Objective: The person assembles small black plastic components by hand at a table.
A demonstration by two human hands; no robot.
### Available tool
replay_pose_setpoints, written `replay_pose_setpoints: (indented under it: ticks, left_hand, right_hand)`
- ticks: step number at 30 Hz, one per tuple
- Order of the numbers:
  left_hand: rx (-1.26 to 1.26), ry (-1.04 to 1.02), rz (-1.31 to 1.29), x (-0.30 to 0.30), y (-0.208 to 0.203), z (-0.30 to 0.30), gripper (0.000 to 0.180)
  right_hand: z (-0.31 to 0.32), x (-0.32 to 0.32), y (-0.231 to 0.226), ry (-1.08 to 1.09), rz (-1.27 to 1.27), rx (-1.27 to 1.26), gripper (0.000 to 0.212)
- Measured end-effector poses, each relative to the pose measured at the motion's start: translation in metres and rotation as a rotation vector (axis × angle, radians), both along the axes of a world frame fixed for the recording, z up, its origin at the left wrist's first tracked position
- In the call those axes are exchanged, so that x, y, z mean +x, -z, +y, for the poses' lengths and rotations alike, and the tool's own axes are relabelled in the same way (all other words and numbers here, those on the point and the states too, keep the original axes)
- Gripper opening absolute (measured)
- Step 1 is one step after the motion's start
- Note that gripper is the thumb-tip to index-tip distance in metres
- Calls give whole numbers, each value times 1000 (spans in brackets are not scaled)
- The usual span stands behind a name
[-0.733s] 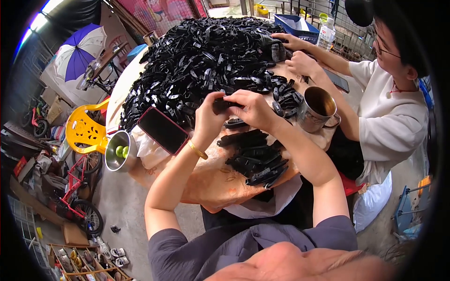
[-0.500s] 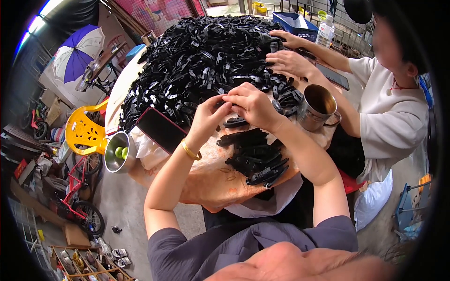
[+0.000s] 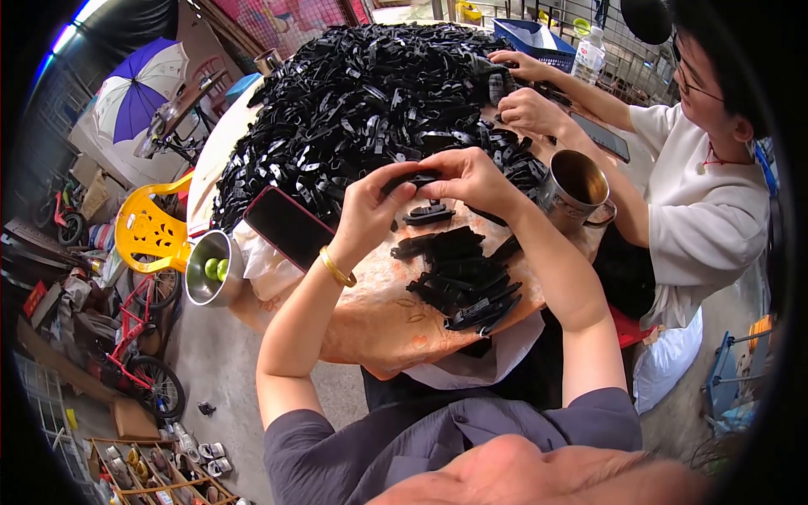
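Observation:
Over the near edge of the heap, my left hand (image 3: 373,206) and my right hand (image 3: 473,180) pinch one slim black plastic piece (image 3: 417,179) between them, fingers and thumbs on both its ends. The fingers partly cover it, so its exact kind is unclear. Past my hands rises a big heap of similar black pieces (image 3: 362,109), some of them glossy. Below my hands, a couple of pieces (image 3: 427,215) lie apart on the orange-patterned cloth (image 3: 353,324). Nearer to me is a loose stack of black pieces (image 3: 463,282), laid roughly side by side.
Left of my hands lies a phone (image 3: 288,229), by a metal bowl (image 3: 214,268) with green fruit. On the right stand a metal mug (image 3: 576,192), another phone (image 3: 599,136), a bottle (image 3: 588,57) and a blue basket (image 3: 539,44). A co-worker's hands (image 3: 530,109) touch the heap's right side.
My hands have moved slightly apart, and the black piece between them now shows. The co-worker's nearer hand has drawn a little to the right, its fingers more curled.

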State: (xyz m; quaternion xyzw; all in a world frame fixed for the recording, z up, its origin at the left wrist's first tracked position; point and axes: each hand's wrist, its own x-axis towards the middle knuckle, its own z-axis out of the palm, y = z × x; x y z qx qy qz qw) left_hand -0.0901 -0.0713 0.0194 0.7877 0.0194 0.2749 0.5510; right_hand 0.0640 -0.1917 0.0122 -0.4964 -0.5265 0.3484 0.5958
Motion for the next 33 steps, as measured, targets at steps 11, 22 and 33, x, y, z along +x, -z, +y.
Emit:
replay_pose_setpoints:
  ticks: [11, 22, 33]
  left_hand:
    - [435, 321, 187, 1, 7, -11, 26]
    - [1122, -293, 122, 51, 16, 51, 22]
    - [-900, 120, 130, 26, 14, 35, 27]
  right_hand:
    - [11, 13, 21, 525, -817, -152, 35]
    - [16, 18, 30, 475, -629, -200, 39]
    - [15, 0, 17, 110, 124, 327, 24]
